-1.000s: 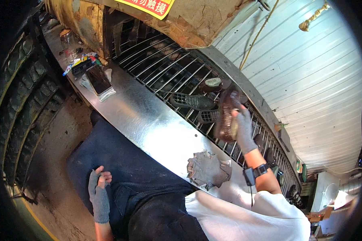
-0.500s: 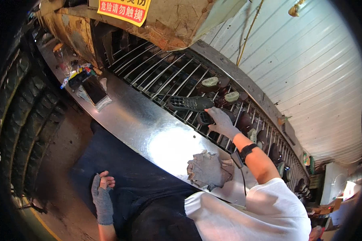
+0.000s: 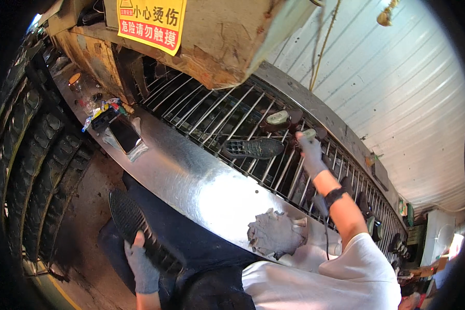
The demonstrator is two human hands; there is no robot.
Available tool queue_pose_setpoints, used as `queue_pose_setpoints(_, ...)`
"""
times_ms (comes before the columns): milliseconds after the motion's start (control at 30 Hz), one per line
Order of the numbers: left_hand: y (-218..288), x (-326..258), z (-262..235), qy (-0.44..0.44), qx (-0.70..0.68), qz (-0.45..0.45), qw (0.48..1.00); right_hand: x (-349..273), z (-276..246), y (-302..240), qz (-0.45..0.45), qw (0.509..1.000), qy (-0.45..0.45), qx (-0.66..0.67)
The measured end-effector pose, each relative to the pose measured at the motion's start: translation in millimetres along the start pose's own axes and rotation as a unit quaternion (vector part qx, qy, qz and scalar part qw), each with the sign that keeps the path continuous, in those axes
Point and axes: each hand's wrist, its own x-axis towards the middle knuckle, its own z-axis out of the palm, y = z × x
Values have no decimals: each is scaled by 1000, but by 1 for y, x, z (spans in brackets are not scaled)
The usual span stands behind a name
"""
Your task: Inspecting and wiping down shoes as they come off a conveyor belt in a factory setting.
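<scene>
While the left hand (image 3: 141,268) grips a black sole (image 3: 134,227) near the bench (image 3: 191,181), the right hand (image 3: 311,155) closes on a pale piece (image 3: 309,134) at the far rack (image 3: 217,113).

Two gloved hands show: the left hand (image 3: 142,268) and the right hand (image 3: 311,155). Two black shoe soles: one sole (image 3: 134,227) in the left grip, another sole (image 3: 253,148) on the wire rack (image 3: 201,111). One crumpled rag (image 3: 274,235) and one phone (image 3: 125,135) on the desk (image 3: 191,178). One yellow sign (image 3: 151,21).

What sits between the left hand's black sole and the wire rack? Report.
Only the shiny sheet-metal ledge, lying between the black ribbed rubber sole in the left hand and the metal wire rack; nothing else visible.
</scene>
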Motion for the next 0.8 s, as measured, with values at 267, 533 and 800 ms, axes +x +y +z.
queue_pose_setpoints(267, -10, -60, -54, 183, 104, 30, 977, 147, -94, 67, 192, 973, -37, 126)
queue_pose_setpoints(533, 4, -36, -19, 54, 18, 3, 998, 65, -60, 71, 180, 955, -102, 214)
queue_pose_setpoints(800, -19, -14, -23, 32, 380, 139, 914, -197, 89, -67, 194, 848, -462, 175)
